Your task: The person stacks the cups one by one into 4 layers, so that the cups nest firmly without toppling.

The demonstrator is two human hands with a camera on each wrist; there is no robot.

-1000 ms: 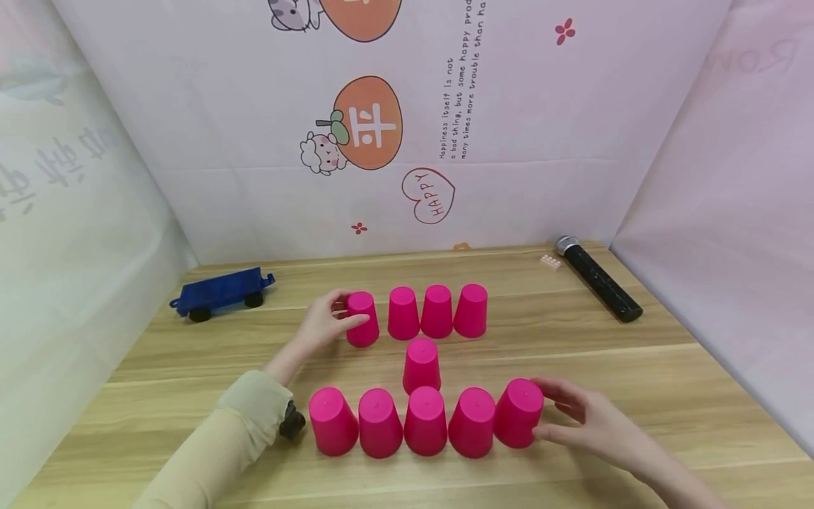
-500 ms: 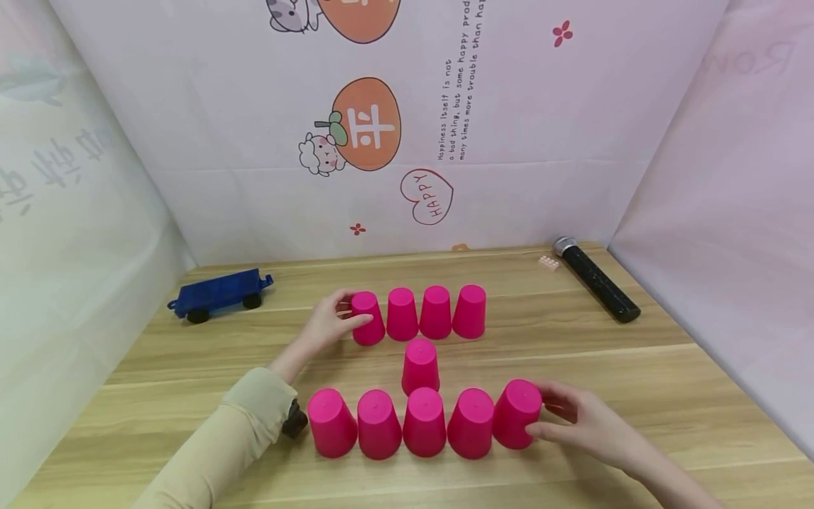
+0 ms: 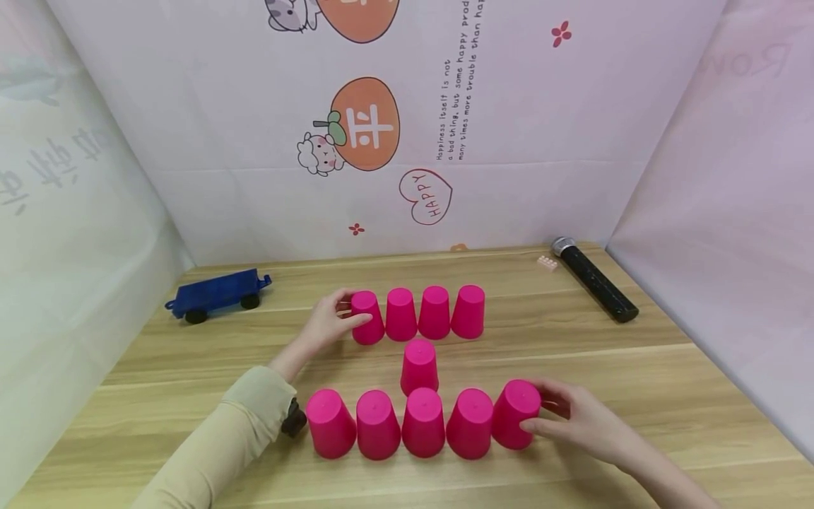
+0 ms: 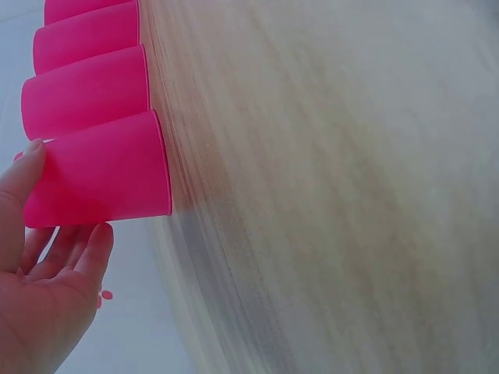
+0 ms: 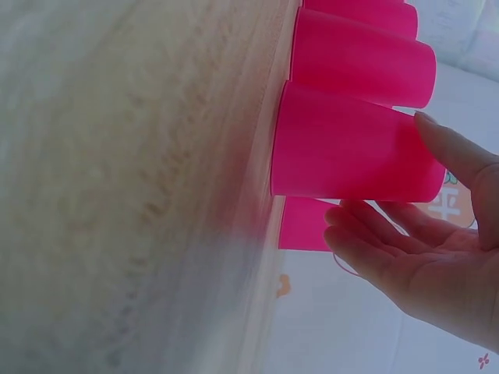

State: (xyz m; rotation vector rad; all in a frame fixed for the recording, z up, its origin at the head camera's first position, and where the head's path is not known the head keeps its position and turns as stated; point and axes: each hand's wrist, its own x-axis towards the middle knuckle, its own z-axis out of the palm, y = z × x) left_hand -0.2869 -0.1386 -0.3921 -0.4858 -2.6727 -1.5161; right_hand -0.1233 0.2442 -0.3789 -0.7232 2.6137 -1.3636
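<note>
Pink cups stand upside down on the wooden table, in a back row and a front row, with a single cup [image 3: 419,367] between the rows. My left hand [image 3: 321,325] grips the leftmost cup [image 3: 372,331] of the back row, thumb on its near side, fingers behind it. In the left wrist view that cup [image 4: 101,171] stands close beside its neighbour [image 4: 90,89]. At the front row's right end, my right hand [image 3: 588,424] holds the last cup [image 3: 515,411] between thumb and fingers. The right wrist view shows this cup [image 5: 351,148] with its rim at the tabletop.
A blue toy trailer [image 3: 219,293] stands at the back left. At the back right lie a black microphone [image 3: 598,283] and a small pale toy brick [image 3: 547,263]. White printed cloth [image 3: 509,198] walls in the table [image 3: 636,367] at the back and sides.
The left hand has slid its cup rightward, up against the back row. The right thumb has shifted further across the front of its cup. The other cups keep their places.
</note>
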